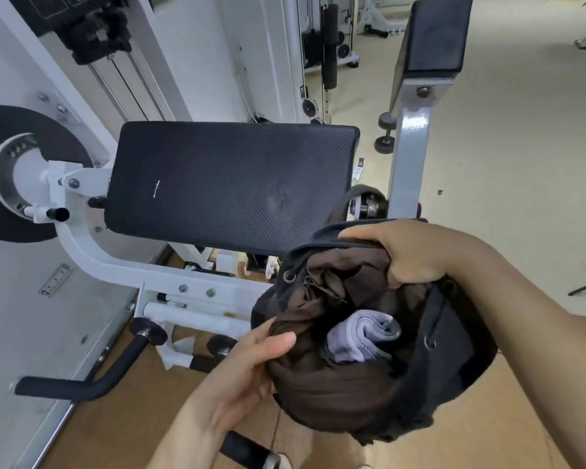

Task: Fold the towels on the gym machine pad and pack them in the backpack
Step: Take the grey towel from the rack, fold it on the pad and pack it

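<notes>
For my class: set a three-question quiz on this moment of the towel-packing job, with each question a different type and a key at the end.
1. Fill in: the left hand and the right hand each grip an edge of the open ____.
2. True or false: a towel is lying on the machine pad.
3. Multiple choice: where is the folded lilac towel?
A) on the machine pad
B) inside the backpack
C) pinched in the right hand

Key: 1 backpack; 2 false; 3 B
</notes>
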